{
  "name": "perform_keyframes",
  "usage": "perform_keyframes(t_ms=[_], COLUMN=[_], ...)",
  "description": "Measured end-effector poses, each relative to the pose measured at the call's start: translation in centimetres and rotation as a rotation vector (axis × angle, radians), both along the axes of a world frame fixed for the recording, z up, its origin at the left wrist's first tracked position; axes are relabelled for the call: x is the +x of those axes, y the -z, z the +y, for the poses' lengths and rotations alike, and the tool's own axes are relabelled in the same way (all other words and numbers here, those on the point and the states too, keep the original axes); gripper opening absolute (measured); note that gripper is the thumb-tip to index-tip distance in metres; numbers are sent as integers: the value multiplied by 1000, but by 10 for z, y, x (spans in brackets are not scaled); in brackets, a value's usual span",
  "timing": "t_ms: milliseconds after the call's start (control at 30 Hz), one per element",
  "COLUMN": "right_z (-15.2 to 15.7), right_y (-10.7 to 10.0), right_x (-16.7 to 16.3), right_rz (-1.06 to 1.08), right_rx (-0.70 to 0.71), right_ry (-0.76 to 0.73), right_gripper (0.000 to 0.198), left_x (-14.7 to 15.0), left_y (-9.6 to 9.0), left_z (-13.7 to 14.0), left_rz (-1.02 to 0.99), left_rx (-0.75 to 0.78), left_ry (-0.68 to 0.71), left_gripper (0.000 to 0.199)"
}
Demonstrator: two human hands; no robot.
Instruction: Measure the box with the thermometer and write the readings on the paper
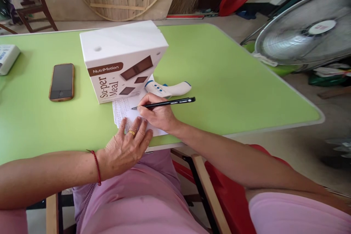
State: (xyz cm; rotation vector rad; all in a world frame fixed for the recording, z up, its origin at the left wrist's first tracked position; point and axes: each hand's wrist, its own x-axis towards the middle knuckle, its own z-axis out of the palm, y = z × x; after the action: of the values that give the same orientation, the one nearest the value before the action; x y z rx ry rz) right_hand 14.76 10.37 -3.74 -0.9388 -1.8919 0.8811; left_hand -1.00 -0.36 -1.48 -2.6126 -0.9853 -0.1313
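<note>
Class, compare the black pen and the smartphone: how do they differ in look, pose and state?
The pen is thin and black; the smartphone is broad, with a brown edge. The right hand holds the pen aslant over the paper, while the smartphone lies flat on the green table, untouched. Both are longer than wide.

The left forearm [52, 173] is lying nearly level at lower left; the left hand [124, 150] is resting palm down below centre, its fingers [140, 131] slightly parted, pointing upper right. The right forearm [225, 153] is slanting in from lower right, and the right hand [159, 113] is holding a pinch grip near centre, fingertips pointing leftward.
</note>
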Motion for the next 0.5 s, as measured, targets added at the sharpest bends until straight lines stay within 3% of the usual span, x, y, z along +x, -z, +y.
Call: perform_keyframes(t_ms=[500], right_z=[0], right_y=[-1], right_x=[-1], right_rz=[13], right_rx=[-26], right_ry=[-21], right_gripper=[9], left_x=[0], left_y=[2], left_z=[-1], left_rz=[-28], left_rx=[13], left_ry=[-2], left_gripper=[44])
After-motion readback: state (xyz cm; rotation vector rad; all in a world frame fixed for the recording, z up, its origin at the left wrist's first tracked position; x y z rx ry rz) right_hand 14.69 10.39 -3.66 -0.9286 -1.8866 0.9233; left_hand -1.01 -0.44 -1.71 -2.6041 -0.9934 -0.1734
